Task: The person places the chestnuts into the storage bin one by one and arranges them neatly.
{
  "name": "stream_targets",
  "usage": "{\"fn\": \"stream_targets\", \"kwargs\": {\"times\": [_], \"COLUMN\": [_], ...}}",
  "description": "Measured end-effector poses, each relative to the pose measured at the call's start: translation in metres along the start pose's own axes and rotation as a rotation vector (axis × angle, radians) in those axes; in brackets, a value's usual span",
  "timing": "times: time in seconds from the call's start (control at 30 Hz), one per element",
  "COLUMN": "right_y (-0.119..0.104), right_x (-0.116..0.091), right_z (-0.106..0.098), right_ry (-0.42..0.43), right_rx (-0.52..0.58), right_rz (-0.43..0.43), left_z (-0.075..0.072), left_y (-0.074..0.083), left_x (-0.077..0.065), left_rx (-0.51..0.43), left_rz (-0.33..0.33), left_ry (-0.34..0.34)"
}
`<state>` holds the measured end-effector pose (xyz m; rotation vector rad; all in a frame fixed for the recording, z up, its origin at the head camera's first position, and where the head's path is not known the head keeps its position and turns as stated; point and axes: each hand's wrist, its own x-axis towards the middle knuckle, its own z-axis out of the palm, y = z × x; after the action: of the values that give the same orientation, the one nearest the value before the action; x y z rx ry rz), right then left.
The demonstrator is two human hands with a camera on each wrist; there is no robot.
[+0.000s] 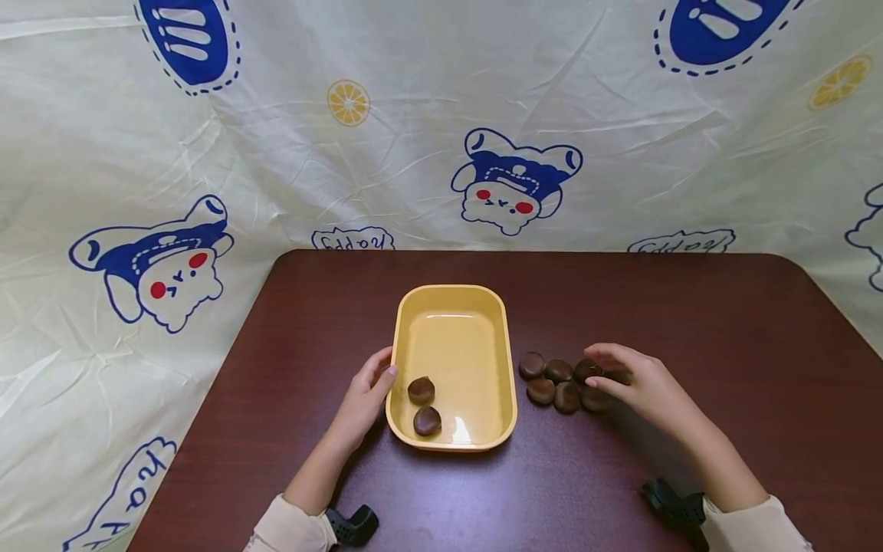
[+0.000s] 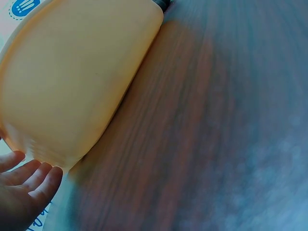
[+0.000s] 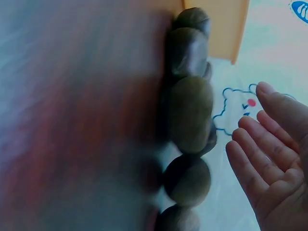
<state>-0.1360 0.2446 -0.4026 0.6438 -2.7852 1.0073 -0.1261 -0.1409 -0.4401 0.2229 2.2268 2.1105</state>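
A yellow tray (image 1: 451, 445) lies on the dark wooden table, with two brown chestnuts (image 1: 421, 391) near its lower left corner. At the tray's left side, my left hand (image 1: 364, 395) holds the rim, thumb on top and fingers against the outer wall. In the left wrist view those fingertips (image 2: 57, 172) meet the tray's side (image 2: 72, 82). Several more chestnuts (image 1: 540, 392) sit in two rows right of the tray. Over the right end of these rows is my right hand (image 1: 645, 387), thumb and fingers apart. The right wrist view has its fingers (image 3: 262, 144) loosely bent beside the chestnuts (image 3: 191, 115), holding none.
The brown table (image 1: 655, 299) reaches back to a pale cloth (image 1: 414, 176) printed with cartoon figures and orange slices. Dark wrist bands (image 1: 353, 526) are on both forearms, below light sleeves.
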Motion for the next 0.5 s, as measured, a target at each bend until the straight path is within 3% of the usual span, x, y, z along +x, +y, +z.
{"fn": "stream_targets", "kwargs": {"times": [0.33,0.5], "right_y": [0.011,0.012], "right_x": [-0.013,-0.015], "right_z": [0.007,0.008], "right_ry": [-0.001,-0.031], "right_rx": [-0.034,-0.033], "right_rz": [-0.039,-0.016], "left_z": [0.001,0.001], "left_y": [0.0,-0.001], "left_x": [0.001,0.001], "left_rx": [0.01,0.01], "left_rz": [0.008,0.004], "left_ry": [0.005,0.004]}}
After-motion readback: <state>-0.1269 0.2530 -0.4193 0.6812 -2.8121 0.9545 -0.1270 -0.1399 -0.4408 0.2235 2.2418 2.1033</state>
